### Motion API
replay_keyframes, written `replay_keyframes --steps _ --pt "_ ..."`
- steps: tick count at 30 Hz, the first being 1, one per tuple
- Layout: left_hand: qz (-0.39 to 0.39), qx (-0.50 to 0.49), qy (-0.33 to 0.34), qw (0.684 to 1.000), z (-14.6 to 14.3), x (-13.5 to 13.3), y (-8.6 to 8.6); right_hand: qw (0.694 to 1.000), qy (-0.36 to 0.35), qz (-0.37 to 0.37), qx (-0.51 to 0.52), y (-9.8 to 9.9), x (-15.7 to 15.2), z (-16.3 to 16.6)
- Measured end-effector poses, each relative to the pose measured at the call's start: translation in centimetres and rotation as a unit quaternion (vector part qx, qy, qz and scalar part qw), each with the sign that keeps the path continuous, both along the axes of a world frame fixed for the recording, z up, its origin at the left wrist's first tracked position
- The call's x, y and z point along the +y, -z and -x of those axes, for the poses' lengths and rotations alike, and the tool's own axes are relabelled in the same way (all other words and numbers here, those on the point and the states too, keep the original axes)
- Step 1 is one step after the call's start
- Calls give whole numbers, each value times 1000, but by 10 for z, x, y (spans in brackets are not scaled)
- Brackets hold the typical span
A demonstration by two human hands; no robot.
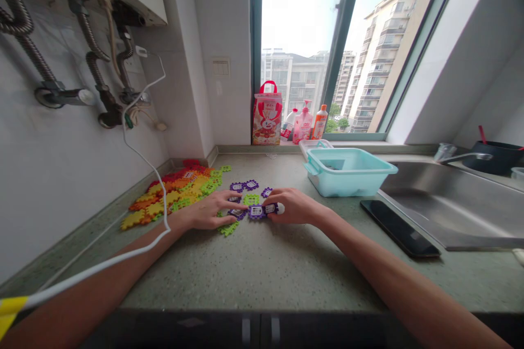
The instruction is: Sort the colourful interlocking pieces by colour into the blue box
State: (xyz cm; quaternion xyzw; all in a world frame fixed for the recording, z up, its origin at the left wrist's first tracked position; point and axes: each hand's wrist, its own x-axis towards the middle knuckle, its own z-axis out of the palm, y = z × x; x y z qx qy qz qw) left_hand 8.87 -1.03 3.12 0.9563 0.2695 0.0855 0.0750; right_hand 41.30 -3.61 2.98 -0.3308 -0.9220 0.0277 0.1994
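Note:
Flat plastic interlocking tiles lie in front of me on the counter. My right hand [292, 205] grips a joined pair of purple-rimmed tiles [257, 212] with pale window-like grids, raised at an angle; a small white rounded part shows by its fingers. Thumb and fingers of my left hand [208, 209] are around another purple tile [238, 213], partly covered by them. A green tile [251, 199] lies between the hands, and a further green tile [228, 228] is under the left thumb. More purple tiles [251, 185] rest just beyond the hands.
At left is a heap of red, orange, yellow and green tiles [164, 196]. A white cable [141, 151] hangs across my left forearm. To the right are a turquoise tub [347, 180], a phone [399, 228] and a steel sink [462, 202]. Bottles [303, 126] stand on the windowsill.

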Motion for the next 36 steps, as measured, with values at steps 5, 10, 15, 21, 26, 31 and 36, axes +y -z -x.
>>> replay_keyframes --steps 5,10,15,21,26,31,36 --pt "22 9 1 1000 -2 -1 -2 1000 -11 4 8 -3 -2 1" --pt "45 9 -13 999 2 2 3 1000 -16 10 10 -4 -5 5" --pt "8 -28 -12 1000 -1 3 3 998 -47 23 19 -3 -5 5" --pt "-28 -50 -13 998 -25 -1 0 983 69 1 169 11 19 -6" --pt "-33 -19 16 999 -31 -3 3 975 138 -33 168 31 40 -10" --pt "-57 -15 -9 998 -32 -6 3 986 154 -3 66 35 44 -2" --pt "-57 -19 -9 998 -34 -10 4 980 184 10 75 28 43 -5"
